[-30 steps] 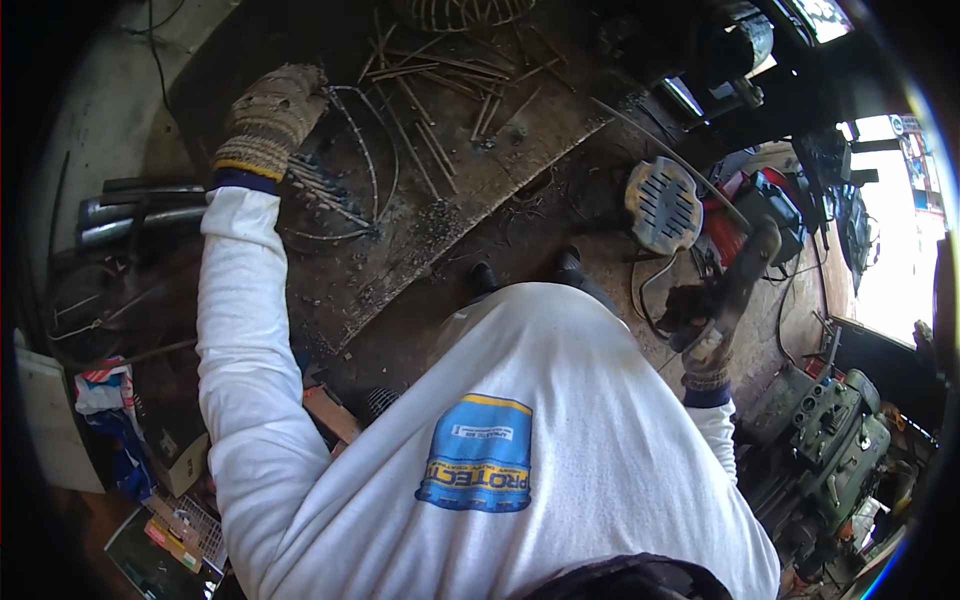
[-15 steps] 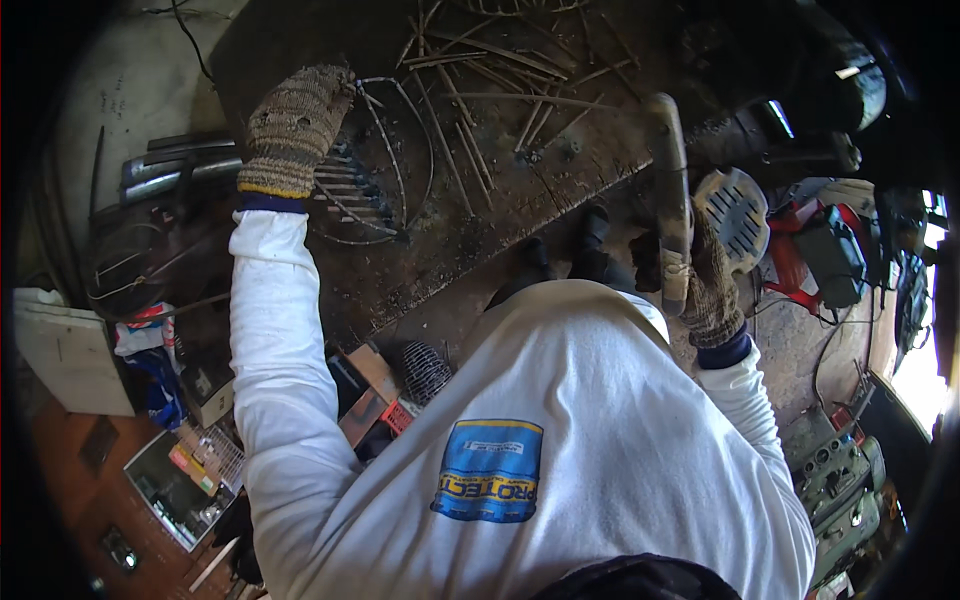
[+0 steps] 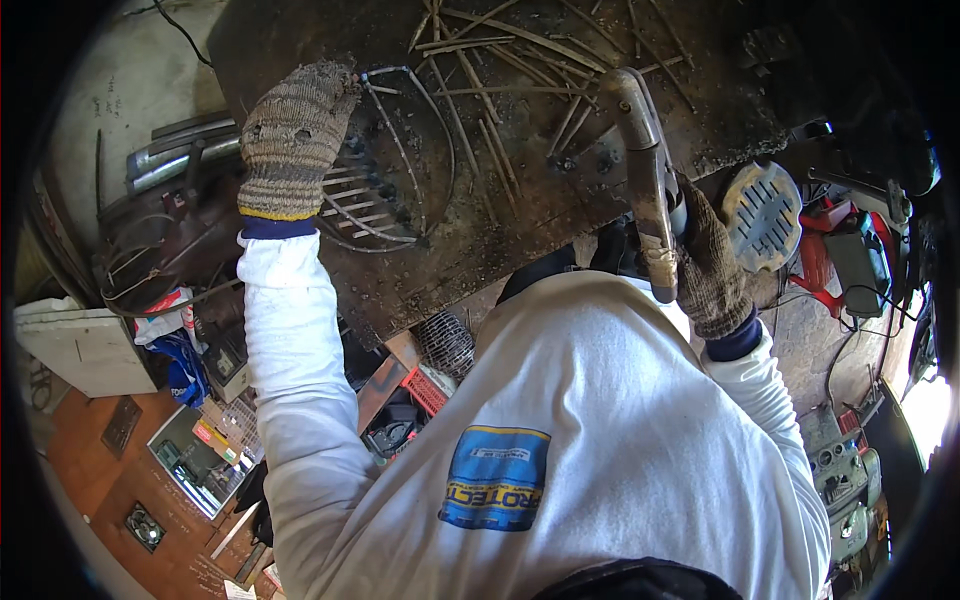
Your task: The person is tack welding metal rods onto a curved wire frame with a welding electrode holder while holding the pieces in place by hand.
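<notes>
Head view: wire frame [image 3: 403, 158] is sitting at the dark table [image 3: 480, 255], its corner being pinched by your left hand's [image 3: 297, 140] gloved fingers. Your right hand [image 3: 714, 265] is clamping around a long-handled tool [image 3: 645, 170]. Judged step: you are positioning the tool; next move is calling for a steady frame. Versus one second ago, the tool is hanging farther left, past the slotted stool [image 3: 763, 217].

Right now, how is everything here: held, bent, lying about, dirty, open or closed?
Wire frame: bent, held at one corner
Left hand: gloved, closed on the wire frame
Metal tool: held
Right hand: gloved, closed around the metal tool
Thin rods: loose, scattered, some crossing
Table: dirty, specked with grit
Slotted round plate: facing up
</notes>
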`<action>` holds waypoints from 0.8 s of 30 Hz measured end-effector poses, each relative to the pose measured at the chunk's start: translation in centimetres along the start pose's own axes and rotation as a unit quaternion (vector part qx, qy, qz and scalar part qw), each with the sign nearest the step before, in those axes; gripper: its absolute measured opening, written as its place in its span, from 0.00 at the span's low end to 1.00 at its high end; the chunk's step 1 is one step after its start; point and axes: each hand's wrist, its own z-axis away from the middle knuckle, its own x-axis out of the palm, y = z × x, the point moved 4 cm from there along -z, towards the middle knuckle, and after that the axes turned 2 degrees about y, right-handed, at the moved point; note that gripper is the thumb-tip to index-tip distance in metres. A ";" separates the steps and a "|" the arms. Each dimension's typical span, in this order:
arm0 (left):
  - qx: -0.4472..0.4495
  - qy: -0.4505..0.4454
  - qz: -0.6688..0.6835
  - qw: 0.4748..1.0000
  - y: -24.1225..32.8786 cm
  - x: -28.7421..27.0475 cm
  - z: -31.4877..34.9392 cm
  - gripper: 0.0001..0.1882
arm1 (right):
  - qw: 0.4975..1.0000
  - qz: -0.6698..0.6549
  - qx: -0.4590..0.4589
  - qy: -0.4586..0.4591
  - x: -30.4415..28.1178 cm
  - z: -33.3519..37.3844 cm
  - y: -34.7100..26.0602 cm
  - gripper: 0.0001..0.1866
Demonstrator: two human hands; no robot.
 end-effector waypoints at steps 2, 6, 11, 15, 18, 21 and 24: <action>0.005 0.007 0.008 1.000 0.4 -0.5 -0.2 0.16 | 0.997 0.036 -0.065 0.015 0.4 0.0 -0.1 0.33; -0.035 -0.012 0.016 0.999 0.5 -1.0 0.0 0.16 | 1.000 0.020 -0.007 0.000 1.0 -0.1 -1.0 0.34; -0.010 0.008 -0.014 1.000 0.1 -0.9 0.4 0.16 | 0.997 0.072 -0.012 0.002 1.3 -0.4 -1.7 0.34; -0.002 0.001 -0.011 1.000 0.4 -0.8 0.1 0.15 | 0.999 0.038 -0.014 0.019 1.4 -0.5 -1.2 0.33; 0.014 0.008 -0.013 1.000 0.2 -0.8 0.5 0.14 | 0.999 0.046 -0.003 0.020 1.4 -0.6 -1.5 0.33; 0.025 0.022 -0.016 0.999 0.2 -1.4 0.8 0.14 | 0.999 0.040 -0.001 0.015 1.4 -0.9 -1.4 0.32; 0.035 0.033 -0.011 0.999 0.2 -0.5 0.4 0.14 | 0.996 0.087 -0.013 0.009 1.7 -1.1 -1.7 0.33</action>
